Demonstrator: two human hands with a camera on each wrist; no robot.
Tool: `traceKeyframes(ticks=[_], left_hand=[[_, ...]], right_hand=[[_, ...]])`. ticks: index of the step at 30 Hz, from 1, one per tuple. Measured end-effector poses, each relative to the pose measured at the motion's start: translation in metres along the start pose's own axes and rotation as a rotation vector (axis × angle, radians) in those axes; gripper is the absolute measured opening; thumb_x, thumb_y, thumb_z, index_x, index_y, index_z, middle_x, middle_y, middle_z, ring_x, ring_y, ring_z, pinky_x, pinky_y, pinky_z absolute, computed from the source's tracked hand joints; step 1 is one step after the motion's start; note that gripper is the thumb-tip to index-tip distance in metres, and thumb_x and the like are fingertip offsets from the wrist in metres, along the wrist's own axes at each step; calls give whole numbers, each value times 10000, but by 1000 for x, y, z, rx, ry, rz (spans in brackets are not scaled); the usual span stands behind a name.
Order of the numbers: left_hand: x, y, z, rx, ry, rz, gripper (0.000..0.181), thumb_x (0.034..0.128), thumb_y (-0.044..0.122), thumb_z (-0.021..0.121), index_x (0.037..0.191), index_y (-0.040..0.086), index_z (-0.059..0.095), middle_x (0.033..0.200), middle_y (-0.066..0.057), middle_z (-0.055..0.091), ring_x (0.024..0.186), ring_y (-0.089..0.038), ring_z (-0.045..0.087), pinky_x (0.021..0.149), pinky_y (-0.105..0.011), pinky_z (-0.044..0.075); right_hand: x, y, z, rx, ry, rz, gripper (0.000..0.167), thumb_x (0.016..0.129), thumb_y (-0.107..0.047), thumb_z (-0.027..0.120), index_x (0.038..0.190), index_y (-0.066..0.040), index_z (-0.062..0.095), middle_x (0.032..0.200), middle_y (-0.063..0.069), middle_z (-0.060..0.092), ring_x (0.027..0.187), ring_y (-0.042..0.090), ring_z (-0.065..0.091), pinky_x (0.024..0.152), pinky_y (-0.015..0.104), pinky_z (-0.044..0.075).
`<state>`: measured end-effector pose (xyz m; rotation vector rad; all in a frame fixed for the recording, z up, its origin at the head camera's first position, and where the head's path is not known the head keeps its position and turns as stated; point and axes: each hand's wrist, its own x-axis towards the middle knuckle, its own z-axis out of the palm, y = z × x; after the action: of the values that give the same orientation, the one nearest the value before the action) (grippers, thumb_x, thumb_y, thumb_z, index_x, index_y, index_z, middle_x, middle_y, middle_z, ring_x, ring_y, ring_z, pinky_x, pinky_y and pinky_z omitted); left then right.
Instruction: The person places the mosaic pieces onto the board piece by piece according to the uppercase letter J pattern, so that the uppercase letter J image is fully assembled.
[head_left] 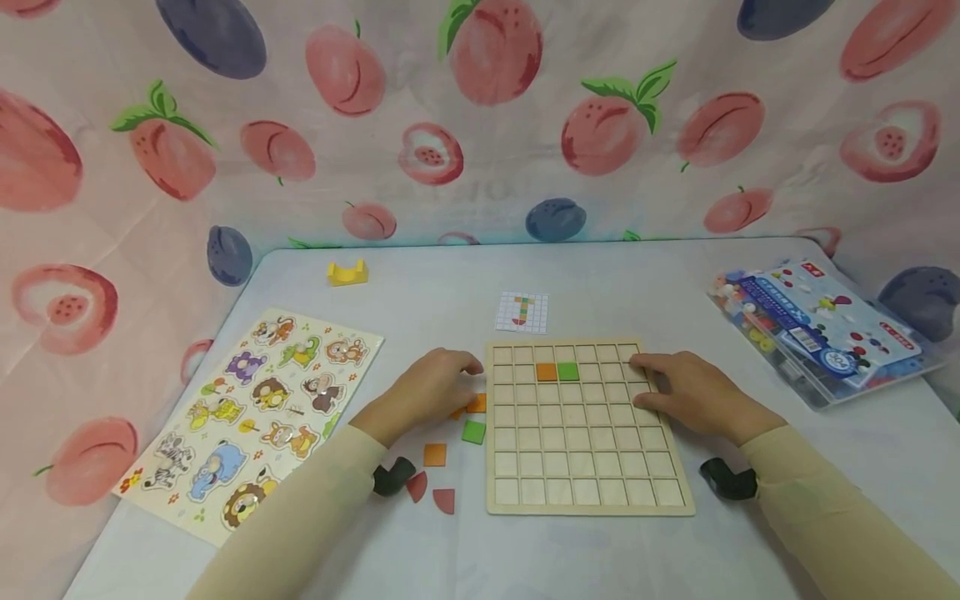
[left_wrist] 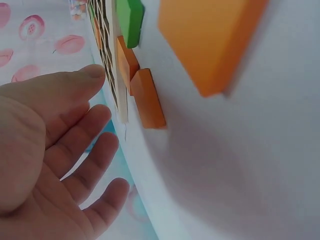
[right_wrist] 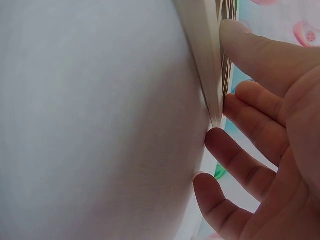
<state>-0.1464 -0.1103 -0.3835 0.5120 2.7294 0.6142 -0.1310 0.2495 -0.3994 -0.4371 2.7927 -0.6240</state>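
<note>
A wooden grid board (head_left: 585, 464) lies on the table, with an orange square tile (head_left: 547, 372) and a green square tile (head_left: 568, 372) side by side in its second row from the far edge. My right hand (head_left: 693, 392) rests on the board's right edge, thumb and fingertips touching it. Left of the board, my left hand (head_left: 427, 390) hovers with loosely bent fingers and nothing in them. Near it lie two touching orange tiles (left_wrist: 150, 102), one partly hidden by the hand in the head view, a loose green tile (head_left: 473, 432) and another orange tile (head_left: 435, 455).
Two red quarter-circle pieces (head_left: 444, 501) lie near the left sleeve. Behind the board is a small pattern card (head_left: 534, 312). An animal puzzle board (head_left: 247, 427) lies left, partly under the left arm; a yellow block (head_left: 348, 272) and a plastic case (head_left: 832, 321) stand farther back.
</note>
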Motion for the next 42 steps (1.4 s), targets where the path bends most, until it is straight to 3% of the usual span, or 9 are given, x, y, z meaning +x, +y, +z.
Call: traceKeyframes(ticks=[17, 28, 42], left_hand=[[-33, -16, 2, 21, 5, -4, 347, 845, 165, 801, 1175, 106, 709, 1131, 9, 683, 1092, -210, 586, 987, -376, 462], [-35, -19, 4, 2, 22, 12, 304, 845, 120, 803, 1138, 110, 724, 1113, 12, 689, 1094, -209, 587, 999, -371, 455], [-35, -25, 6, 19, 41, -13, 224, 877, 72, 743, 1096, 119, 735, 1043, 31, 681, 1031, -190, 575, 970, -365, 470]], right_hand=[[0, -1, 2, -9, 8, -14, 625, 920, -311, 726, 1422, 5, 528, 1377, 271, 540, 1269, 500, 460, 1038, 635, 348], [0, -2, 1, -3, 8, -15, 619, 920, -304, 728, 1417, 7, 532, 1384, 269, 537, 1275, 501, 458, 1042, 635, 344], [0, -1, 0, -12, 16, -15, 612, 917, -303, 733, 1414, -2, 540, 1370, 266, 549, 1259, 496, 473, 1033, 635, 353]])
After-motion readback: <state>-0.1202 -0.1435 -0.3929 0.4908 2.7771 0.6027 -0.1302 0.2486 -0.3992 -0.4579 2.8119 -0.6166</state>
